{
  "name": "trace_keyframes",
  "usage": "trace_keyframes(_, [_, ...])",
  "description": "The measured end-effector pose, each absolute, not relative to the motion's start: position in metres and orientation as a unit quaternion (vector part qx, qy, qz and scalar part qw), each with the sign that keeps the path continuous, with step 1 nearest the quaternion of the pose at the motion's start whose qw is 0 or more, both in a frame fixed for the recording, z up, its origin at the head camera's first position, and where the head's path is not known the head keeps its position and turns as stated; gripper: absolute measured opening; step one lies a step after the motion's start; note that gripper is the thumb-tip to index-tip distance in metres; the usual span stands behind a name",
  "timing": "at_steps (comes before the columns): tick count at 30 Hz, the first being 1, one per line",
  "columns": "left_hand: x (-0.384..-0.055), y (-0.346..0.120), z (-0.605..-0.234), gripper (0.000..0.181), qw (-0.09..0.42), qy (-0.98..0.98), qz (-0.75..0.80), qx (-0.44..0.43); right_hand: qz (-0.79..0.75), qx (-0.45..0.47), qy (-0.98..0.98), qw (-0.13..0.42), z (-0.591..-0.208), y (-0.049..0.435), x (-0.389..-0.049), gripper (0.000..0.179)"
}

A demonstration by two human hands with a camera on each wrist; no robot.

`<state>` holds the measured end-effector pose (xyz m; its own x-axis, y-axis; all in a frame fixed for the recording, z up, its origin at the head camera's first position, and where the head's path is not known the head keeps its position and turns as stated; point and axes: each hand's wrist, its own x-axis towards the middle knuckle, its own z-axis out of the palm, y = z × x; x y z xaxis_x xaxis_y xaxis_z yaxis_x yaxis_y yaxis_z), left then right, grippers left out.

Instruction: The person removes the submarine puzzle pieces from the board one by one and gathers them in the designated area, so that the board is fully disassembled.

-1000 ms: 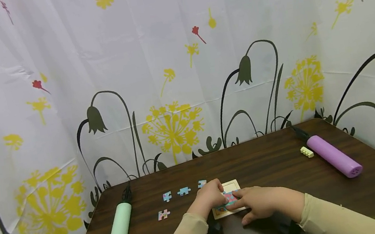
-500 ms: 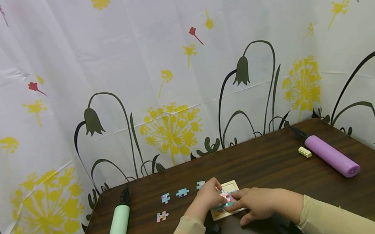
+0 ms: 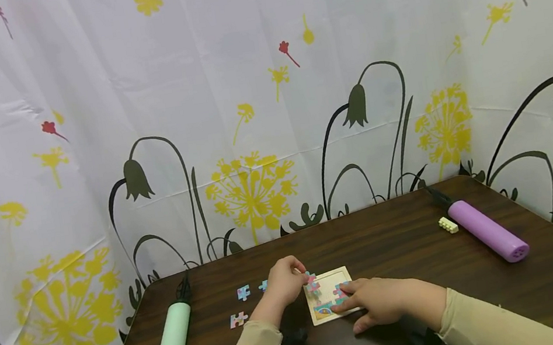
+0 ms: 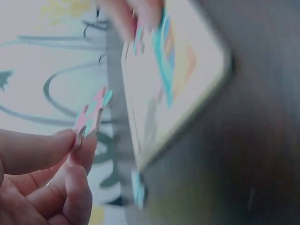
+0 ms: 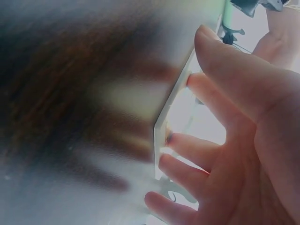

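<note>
My left hand is beside the far left of the small wooden puzzle tray. Between thumb and fingers it pinches a pink and blue jigsaw piece, raised off the tray in the left wrist view. My right hand rests on the tray's near right side, its fingers spread over the edge. Inside the tray, a rainbow-patterned piece lies along the near side, and a pink and blue piece is partly covered by the right fingers. The tray's left middle shows bare wood.
Loose jigsaw pieces lie to the left, among them a blue one and a pink one. A green hand pump lies at left, a purple hand pump at right beside a cream toy brick. A flowered curtain hangs behind.
My left hand has lifted the pink jigsaw piece from the tray and moved left with it, uncovering more of the tray. My right hand has stayed in place.
</note>
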<state>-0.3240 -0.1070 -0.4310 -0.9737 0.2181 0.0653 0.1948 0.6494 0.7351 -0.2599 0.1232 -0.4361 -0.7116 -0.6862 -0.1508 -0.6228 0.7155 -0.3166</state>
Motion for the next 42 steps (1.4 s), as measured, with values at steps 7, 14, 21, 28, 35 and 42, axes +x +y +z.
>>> trace_keyframes(7, [-0.325,-0.157,-0.420,0.008,0.005,0.928,0.363,0.084,-0.131,-0.352,0.917,0.135,-0.436,0.123,-0.258,0.056])
trace_keyframes(14, [-0.317,-0.192,-0.413,0.009,0.017,0.954,0.295,0.057,-0.132,-0.352,0.917,0.133,-0.434,0.122,-0.257,0.056])
trace_keyframes(21, [-0.319,-0.198,-0.427,0.010,0.041,0.950,0.306,0.040,-0.136,-0.351,0.916,0.134,-0.436,0.123,-0.257,0.056])
trace_keyframes(28, [-0.321,-0.198,-0.435,0.013,0.021,0.963,0.263,0.049,-0.145,-0.350,0.915,0.137,-0.436,0.123,-0.256,0.056])
trace_keyframes(35, [-0.317,-0.181,-0.427,0.015,0.000,0.971,0.229,0.067,-0.145,-0.348,0.917,0.131,-0.437,0.122,-0.255,0.056])
trace_keyframes(42, [-0.315,-0.130,-0.421,0.013,0.004,0.961,0.245,0.130,-0.145,-0.353,0.915,0.128,-0.437,0.123,-0.257,0.056])
